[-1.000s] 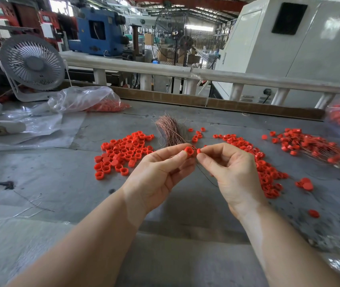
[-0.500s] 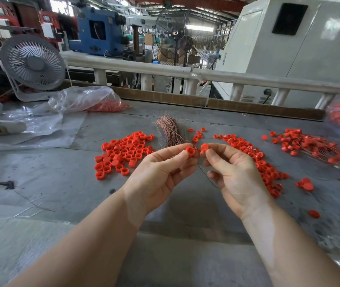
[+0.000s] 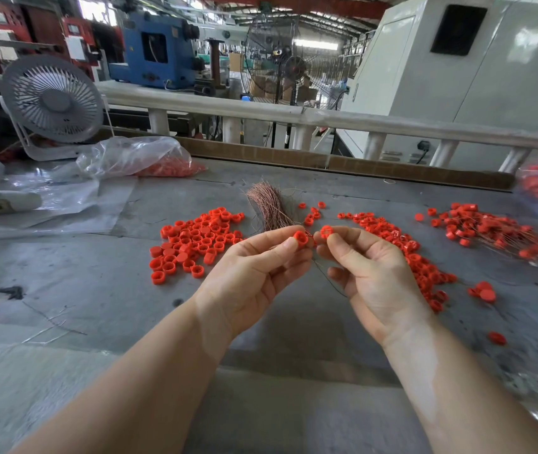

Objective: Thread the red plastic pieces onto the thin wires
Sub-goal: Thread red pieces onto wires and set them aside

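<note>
Over the grey table (image 3: pixel 64 263), each hand pinches a red piece; no writing legible

Premises: a factory floor, set up for manual assembly. A steel-trussed roof (image 3: pixel 293 8) spans the hall at the top of the frame. A blue machine (image 3: pixel 153 50) stands at upper left, a large white machine cabinet (image 3: pixel 457 70) at upper right, an industrial pedestal fan (image 3: pixel 280 60) between them. In the foreground, a worn grey tabletop (image 3: pixel 64 273) carries bulk heaps of red plastic pieces (image 3: pixel 195 237), a bundle of thin wires (image 3: pixel 270 204) and a small desk fan (image 3: pixel 52 99).
</note>
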A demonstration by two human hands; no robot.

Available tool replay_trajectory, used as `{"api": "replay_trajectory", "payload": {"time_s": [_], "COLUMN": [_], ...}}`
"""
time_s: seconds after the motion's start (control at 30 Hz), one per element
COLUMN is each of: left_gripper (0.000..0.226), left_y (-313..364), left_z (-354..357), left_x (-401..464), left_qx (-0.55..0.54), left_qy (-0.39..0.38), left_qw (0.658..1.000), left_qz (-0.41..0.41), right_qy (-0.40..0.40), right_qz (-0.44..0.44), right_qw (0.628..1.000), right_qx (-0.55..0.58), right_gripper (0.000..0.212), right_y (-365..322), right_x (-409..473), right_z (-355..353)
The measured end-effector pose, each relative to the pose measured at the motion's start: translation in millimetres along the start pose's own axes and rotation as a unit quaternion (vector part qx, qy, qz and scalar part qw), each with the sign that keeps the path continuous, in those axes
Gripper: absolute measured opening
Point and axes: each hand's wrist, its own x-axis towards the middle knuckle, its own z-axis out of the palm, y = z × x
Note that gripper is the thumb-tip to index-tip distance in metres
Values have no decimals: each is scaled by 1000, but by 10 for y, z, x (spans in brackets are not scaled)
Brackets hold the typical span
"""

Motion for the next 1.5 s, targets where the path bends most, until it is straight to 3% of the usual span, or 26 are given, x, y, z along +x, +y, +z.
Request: {"api": "replay_trajectory", "payload": {"time_s": [0.23, 0.37, 0.57, 0.97, 1.5], "left_gripper": [17, 17, 15, 15, 18], "left_y": [-4, -11, -26, -58, -65], "left_z": [3, 4, 4, -11, -8], "left_x": [1, 2, 8, 16, 6], "left_qx": [1, 5, 10, 52, 118], "left_qy": [0, -3, -3, -18, -5], "left_qw": [1000, 1000, 999, 996, 985], "left_qz": [7, 18, 43, 66, 123], "right_qy": [28, 36, 40, 28, 23], "right_qz": [-113, -226, -292, -335, -339], "right_qw": [990, 949, 904, 878, 876], "right_qx": [-75, -218, -309, -340, -343], "right_gripper": [16, 23, 25, 8, 9], "right_y": [14, 6, 16, 56, 64], "right_x": [3, -14, -55, -54, -44], "right_z": [3, 33, 66, 48, 43]}}
